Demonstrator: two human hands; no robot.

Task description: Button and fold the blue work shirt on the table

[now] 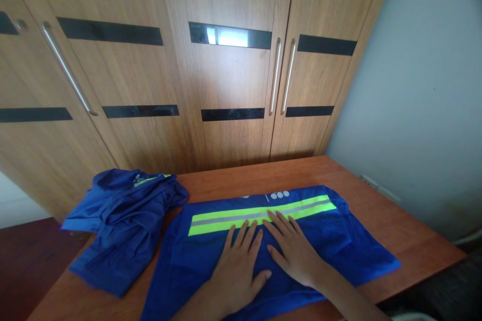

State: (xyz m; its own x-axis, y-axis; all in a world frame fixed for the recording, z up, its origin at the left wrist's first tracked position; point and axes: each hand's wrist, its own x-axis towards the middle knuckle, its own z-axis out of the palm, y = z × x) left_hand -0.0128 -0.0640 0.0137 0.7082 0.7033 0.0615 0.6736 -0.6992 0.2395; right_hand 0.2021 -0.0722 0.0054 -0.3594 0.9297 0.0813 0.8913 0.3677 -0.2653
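A blue work jacket (320,241) with a yellow-green and grey reflective stripe lies spread flat on the reddish-brown table (391,225). Pale round marks show near its far edge. My left hand (239,266) rests on the cloth, fingers spread, their tips at the stripe's near edge. Close beside it on the right, my right hand (291,248) lies flat too, its fingertips over the stripe. Neither hand grips anything. Parts of the jacket under my hands and forearms are hidden.
A crumpled blue garment (128,225) with a similar stripe lies at the table's left end, partly over the edge. Behind the table stands a wooden wardrobe (233,80) with metal handles and dark strips. A pale wall (422,110) with a socket (371,181) borders the right side.
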